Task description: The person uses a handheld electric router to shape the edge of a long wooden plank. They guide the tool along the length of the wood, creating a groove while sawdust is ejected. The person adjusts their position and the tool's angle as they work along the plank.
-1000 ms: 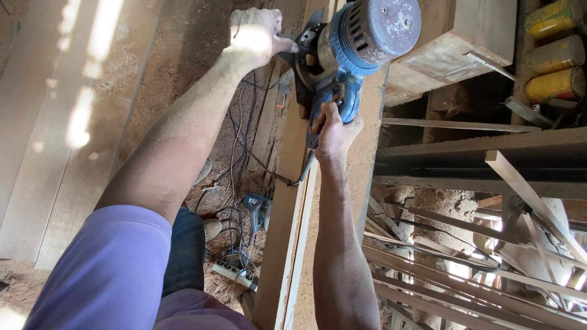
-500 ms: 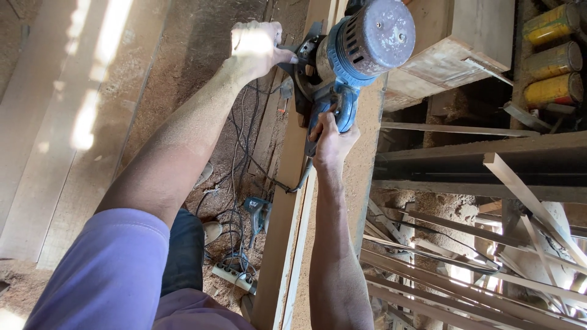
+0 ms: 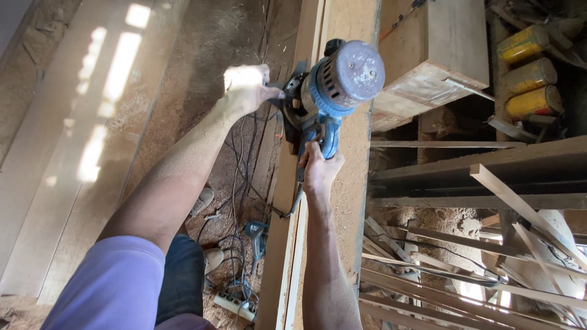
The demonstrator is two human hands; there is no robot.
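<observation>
A: Tool position?

B: Blue power tool (image 3: 335, 91), round grey motor cap facing the camera, sits on the long wooden plank (image 3: 358, 177) that runs lengthwise down the middle of the view, at its near-top part.

A: Left hand?

B: Left hand (image 3: 246, 87) is clenched on the tool's side grip, at the tool's left. It is washed out by sunlight, so individual fingers are hard to read.

A: Right hand?

B: Right hand (image 3: 319, 170) is wrapped around the blue rear handle, directly below the motor body, forearm running along the plank.

A: Cable?

B: A dark cord (image 3: 287, 211) leaves the handle end and drops off the plank's left edge toward the tangle of wires on the sawdust floor (image 3: 202, 67). A white power strip (image 3: 235, 304) lies at the bottom of that tangle.

A: Surroundings?

B: A wooden box (image 3: 437, 52) is just right of the tool. Three yellow cans (image 3: 527, 72) lie stacked at far right. Loose wood slats (image 3: 489, 269) are piled lower right. Pale boards (image 3: 73, 159) lie flat at left, with sun patches on them.
</observation>
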